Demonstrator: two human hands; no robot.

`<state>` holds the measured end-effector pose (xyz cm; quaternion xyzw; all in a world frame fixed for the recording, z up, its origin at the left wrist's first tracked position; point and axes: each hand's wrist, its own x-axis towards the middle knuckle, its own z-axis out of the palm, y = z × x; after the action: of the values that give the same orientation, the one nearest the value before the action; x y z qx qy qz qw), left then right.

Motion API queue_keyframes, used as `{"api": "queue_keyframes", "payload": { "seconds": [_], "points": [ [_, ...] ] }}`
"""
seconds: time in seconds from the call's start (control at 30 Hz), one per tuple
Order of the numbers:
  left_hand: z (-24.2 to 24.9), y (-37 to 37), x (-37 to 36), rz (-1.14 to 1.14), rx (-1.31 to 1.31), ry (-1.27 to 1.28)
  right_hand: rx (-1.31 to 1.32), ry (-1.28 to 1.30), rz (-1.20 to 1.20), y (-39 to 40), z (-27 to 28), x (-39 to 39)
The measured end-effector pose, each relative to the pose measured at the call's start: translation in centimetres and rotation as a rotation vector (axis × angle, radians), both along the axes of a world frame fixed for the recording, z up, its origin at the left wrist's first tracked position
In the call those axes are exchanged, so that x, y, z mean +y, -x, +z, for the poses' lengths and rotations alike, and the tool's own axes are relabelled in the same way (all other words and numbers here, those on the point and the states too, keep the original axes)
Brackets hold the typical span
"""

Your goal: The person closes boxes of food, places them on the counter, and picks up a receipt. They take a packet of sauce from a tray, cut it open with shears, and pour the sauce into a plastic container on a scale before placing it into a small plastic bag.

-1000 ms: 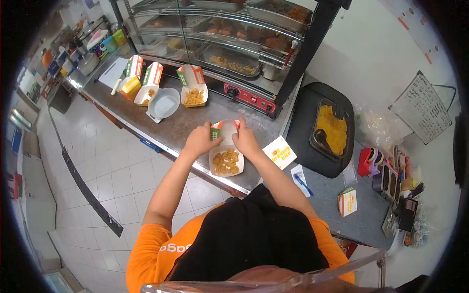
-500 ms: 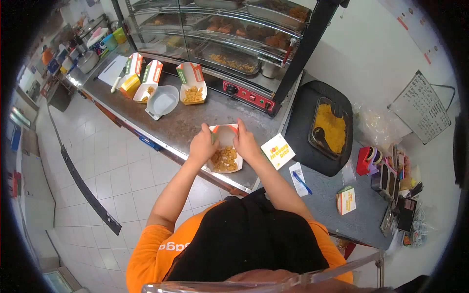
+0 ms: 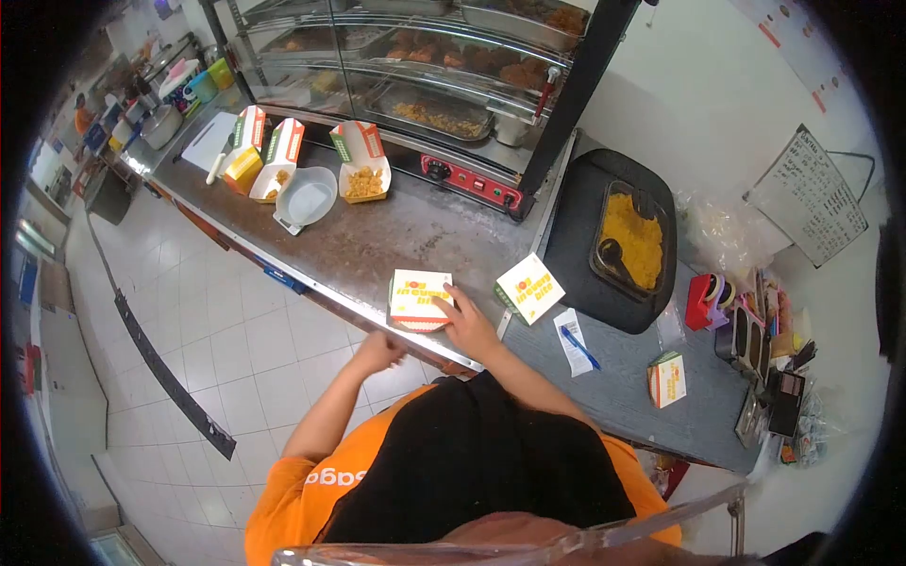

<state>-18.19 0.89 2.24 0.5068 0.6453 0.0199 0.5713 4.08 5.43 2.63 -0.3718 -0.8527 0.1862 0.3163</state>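
A closed white food box (image 3: 422, 300) with yellow and red lettering sits on the metal counter near its front edge. My right hand (image 3: 469, 325) touches this box from the right, its fingers stretched apart over the lid. Below and left of the box, my left hand (image 3: 378, 353) is off the counter edge, its fingers curled in with nothing visible in them. A second closed box (image 3: 530, 290) stands to the right, tilted in view. Farther back, an open box with golden food pieces (image 3: 364, 181) is beside a clear plastic container (image 3: 310, 195).
Other open boxes (image 3: 281, 160) and a knife (image 3: 216, 168) lie at the back left. Behind the counter stands a glass warming cabinet (image 3: 415, 75). At right are a tray of yellow food (image 3: 632, 243), a blue pen (image 3: 579, 347) and another closed box (image 3: 668, 380).
The open box of food pieces between my hands is now closed. My left hand has let go and moved down-left; my right hand has shifted onto the lid.
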Motion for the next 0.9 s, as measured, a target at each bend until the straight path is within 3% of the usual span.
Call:
{"api": "queue_keyframes", "payload": {
  "seconds": [0.07,0.1,0.17,0.2,0.27,0.3,0.4,0.43,0.53,0.57,0.67,0.77,0.9],
  "points": [
    [-1.6,-1.8,-2.1,0.443,-0.729,-0.119,-0.025,-0.006,0.016,-0.5,-1.4,-0.2],
    [-1.1,-2.4,-2.3,0.443,-0.728,-0.125,-0.048,-0.015,0.032,-0.6,-1.8,-0.2],
    [0.5,-3.1,-2.2,0.777,-1.123,0.084,-0.091,-0.054,0.027,-0.8,-1.4,-0.5],
    [0.4,-3.2,-2.0,0.778,-1.124,0.077,-0.138,-0.083,0.018,-0.8,-0.9,-0.9],
    [-0.4,-3.3,-1.6,1.122,-0.798,0.086,-0.125,-0.070,0.000,-0.2,0.0,-1.2],
    [-1.1,-3.4,-1.3,1.126,-0.800,0.079,-0.175,-0.106,0.030,0.0,0.3,-1.0],
    [-3.0,-3.7,-0.5,0.826,0.139,-1.030,-0.265,-0.139,0.081,0.8,-1.9,0.1],
    [-0.4,-4.0,-0.4,0.945,-0.342,-0.698,-0.308,-0.130,0.093,1.2,-2.1,0.3],
    [0.1,-3.6,-0.3,0.746,-0.223,-0.563,-0.176,-0.009,0.022,1.4,0.8,-0.8],
    [-0.2,-3.8,-0.3,0.749,-0.221,-0.568,-0.144,-0.093,-0.001,1.7,2.0,-1.2],
    [-1.4,-5.2,-0.7,0.799,-0.368,-0.481,-0.260,-0.160,-0.072,1.6,0.6,-0.9],
    [-4.0,-5.6,-1.0,0.908,-0.774,-0.316,-0.313,-0.208,-0.111,1.0,-0.6,-0.8],
    [-4.9,-4.1,0.7,0.770,-0.472,-0.626,-0.347,-0.123,-0.057,-0.2,1.2,-1.8]
  ]
}}
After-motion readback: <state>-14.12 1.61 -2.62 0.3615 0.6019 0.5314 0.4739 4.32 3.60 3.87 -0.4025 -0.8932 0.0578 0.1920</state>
